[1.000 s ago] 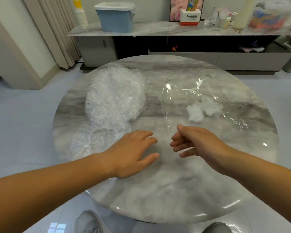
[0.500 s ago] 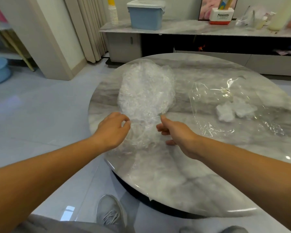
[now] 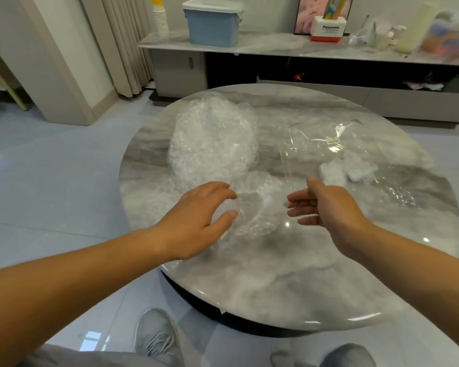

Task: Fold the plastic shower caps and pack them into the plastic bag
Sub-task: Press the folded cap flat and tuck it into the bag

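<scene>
A heap of crinkled clear shower caps [image 3: 214, 139] lies on the far left of the round marble table [image 3: 289, 282]. One loose shower cap [image 3: 255, 205] is spread flat in front of the heap, between my two hands. My left hand [image 3: 196, 221] hovers at its left edge with fingers spread and loosely bent, holding nothing. My right hand [image 3: 326, 205] is to the cap's right, fingers straight, palm facing left. A clear plastic bag [image 3: 355, 157] lies on the right with two folded white caps [image 3: 342, 172] inside.
A low TV cabinet [image 3: 302, 64] stands behind the table, carrying a blue lidded bin [image 3: 212, 25], paper cups and clutter. Curtains and a wall pillar are at the far left. My grey shoes [image 3: 157, 337] show on the tiled floor below the table edge.
Both hands let go of the cap they were pinching at the heap. It now lies flat nearer me, and my hands have opened and spread apart on either side.
</scene>
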`<state>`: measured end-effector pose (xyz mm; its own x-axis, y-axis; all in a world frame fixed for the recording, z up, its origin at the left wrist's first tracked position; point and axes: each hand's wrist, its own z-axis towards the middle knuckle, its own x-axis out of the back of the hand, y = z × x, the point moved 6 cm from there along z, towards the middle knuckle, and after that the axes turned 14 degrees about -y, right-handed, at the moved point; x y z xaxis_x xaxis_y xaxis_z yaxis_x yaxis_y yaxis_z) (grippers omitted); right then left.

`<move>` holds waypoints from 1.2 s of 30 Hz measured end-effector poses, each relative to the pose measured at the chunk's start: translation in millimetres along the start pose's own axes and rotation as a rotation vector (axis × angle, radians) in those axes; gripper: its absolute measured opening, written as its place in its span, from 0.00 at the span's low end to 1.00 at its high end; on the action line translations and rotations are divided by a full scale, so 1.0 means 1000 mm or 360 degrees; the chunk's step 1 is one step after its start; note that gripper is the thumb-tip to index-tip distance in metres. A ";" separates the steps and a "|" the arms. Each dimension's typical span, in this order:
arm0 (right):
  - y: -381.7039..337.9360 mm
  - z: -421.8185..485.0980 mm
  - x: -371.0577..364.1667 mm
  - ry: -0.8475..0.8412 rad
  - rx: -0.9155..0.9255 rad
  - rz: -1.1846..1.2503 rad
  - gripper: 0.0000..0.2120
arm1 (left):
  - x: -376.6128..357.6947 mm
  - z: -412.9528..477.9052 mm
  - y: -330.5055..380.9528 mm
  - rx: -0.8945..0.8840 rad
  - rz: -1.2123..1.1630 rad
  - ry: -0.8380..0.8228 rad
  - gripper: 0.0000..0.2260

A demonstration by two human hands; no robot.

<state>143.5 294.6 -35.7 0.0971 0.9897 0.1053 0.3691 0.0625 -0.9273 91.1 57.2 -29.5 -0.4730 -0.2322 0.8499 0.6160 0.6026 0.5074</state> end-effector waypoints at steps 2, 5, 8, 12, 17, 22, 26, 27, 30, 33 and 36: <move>0.018 -0.011 0.009 -0.0013 -0.0116 -0.0249 0.25 | -0.018 0.001 0.014 -0.0134 0.0126 -0.0191 0.29; 0.025 -0.028 0.018 0.0053 0.0079 -0.0760 0.24 | -0.042 0.006 0.031 -0.0238 0.0241 -0.0435 0.30; 0.014 -0.045 0.012 0.0043 0.0446 -0.1022 0.16 | -0.053 0.014 0.037 -0.0297 0.0297 -0.0578 0.35; 0.018 -0.049 -0.014 -0.0421 0.0715 -0.1196 0.14 | -0.055 0.022 0.030 -0.0265 0.0463 -0.0692 0.31; 0.040 -0.043 -0.034 -0.0788 0.0593 -0.1534 0.26 | -0.057 0.023 0.023 -0.0209 -0.0006 -0.0643 0.14; 0.052 -0.048 -0.022 -0.0813 0.0501 -0.1638 0.29 | -0.062 0.021 0.026 -0.0204 -0.0342 -0.0601 0.06; 0.054 -0.057 -0.015 -0.0747 0.0473 -0.1617 0.33 | -0.066 0.022 0.033 -0.0220 -0.0367 -0.0617 0.04; 0.054 -0.057 -0.015 -0.0721 0.0469 -0.1608 0.34 | -0.066 0.022 0.034 -0.0211 -0.0374 -0.0630 0.06; 0.055 -0.054 -0.018 -0.0679 0.0447 -0.1638 0.32 | -0.068 0.021 0.035 -0.0214 -0.0282 -0.0691 0.17; 0.057 -0.051 -0.022 -0.0670 0.0449 -0.1700 0.30 | -0.070 0.021 0.034 -0.0213 -0.0127 -0.0694 0.18; 0.058 -0.048 -0.024 -0.0674 0.0464 -0.1719 0.30 | -0.069 0.021 0.032 -0.0188 -0.0211 -0.0621 0.10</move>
<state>207.2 268.5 -75.1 -0.4666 0.3680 0.8043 -0.1563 0.8607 -0.4845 129.7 108.6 -74.7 -0.7419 0.0183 0.6702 0.5910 0.4900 0.6408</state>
